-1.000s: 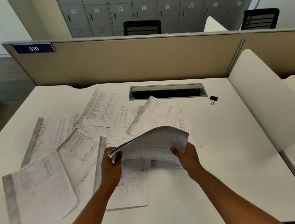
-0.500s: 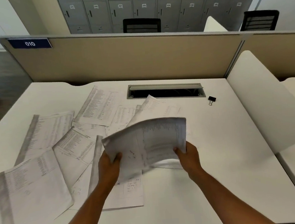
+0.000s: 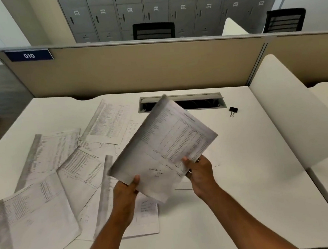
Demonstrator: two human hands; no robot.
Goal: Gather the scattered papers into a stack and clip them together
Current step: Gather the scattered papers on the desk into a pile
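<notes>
- Left hand point(image 3: 125, 195) grips the near-left corner of the held bundle of papers point(image 3: 161, 150), thumb on top; right hand point(image 3: 200, 172) pinches the near-right edge, thumb over the print, fingers hidden beneath.
- Change vs. a second ago: bundle was sagging low and near flat btwn both hands, just over the desk; now it's swung up and tilted, far corner rising in front of the cable slot point(image 3: 181, 102). Motion blur on its left edge.
- Meaning for the task, as I'd judge it: pickup of these sheets is done, person is prob. squaring them before collecting more. Early stage: most sheets not yet gathered, nothing clipped.
- Scattered sheets point(image 3: 48, 152) lie overlapping on the left half of the white desk point(image 3: 253, 186); one big sheet point(image 3: 32, 221) sits at the near-left corner, and its edge seems to overhang. Another sheet point(image 3: 147, 215) lies under the left hand, partly hidden.
- Binder clip point(image 3: 233, 110), black, rests alone on the desk's far right, just past the slot's end, well apart from both hands and all paper.
- Room: beige partition point(image 3: 144, 66) w/ blue "010" tag point(image 3: 29, 56) backs the desk; white curved side divider point(image 3: 296, 108) at right; grey lockers point(image 3: 149, 8) and two black chair backs point(image 3: 154, 31) beyond.
</notes>
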